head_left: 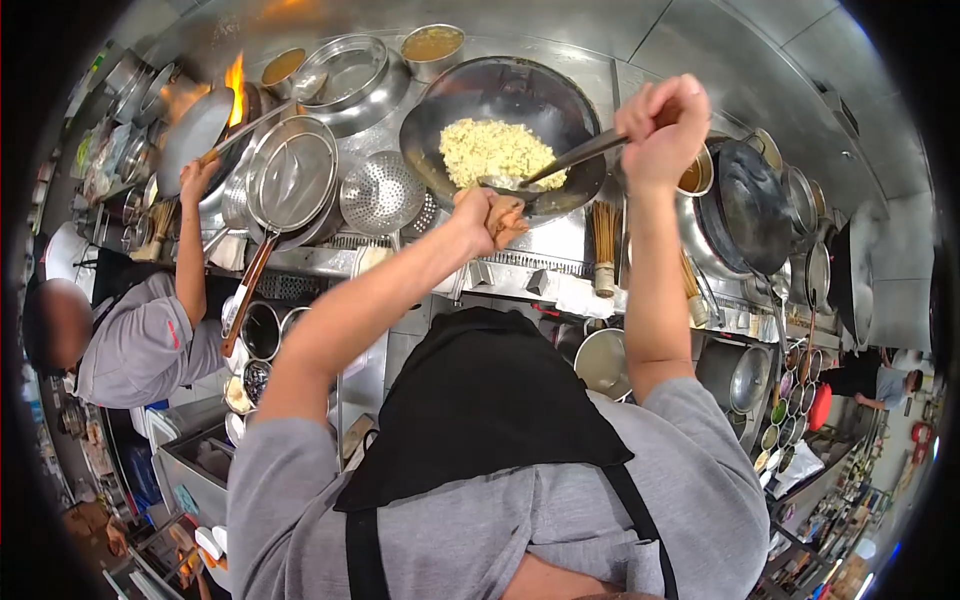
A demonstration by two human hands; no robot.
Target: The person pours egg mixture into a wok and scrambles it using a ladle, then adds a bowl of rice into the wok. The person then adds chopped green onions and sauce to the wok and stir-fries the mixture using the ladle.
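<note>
My left hand is closed on the near rim of a black wok, with a folded brown cloth in its grip. The wok is tilted towards me. In it lies a heap of pale yellow, crumbly food, fried rice or egg; I cannot tell which. My right hand is wrapped round the handle of a metal ladle, raised right of the wok. The ladle's bowl is low in the wok, at the near edge of the food.
A perforated skimmer and a wire strainer lie left. A bamboo brush stands near the wok. Farther right is another black wok. At the left, a co-worker handles a pan beside open flame.
</note>
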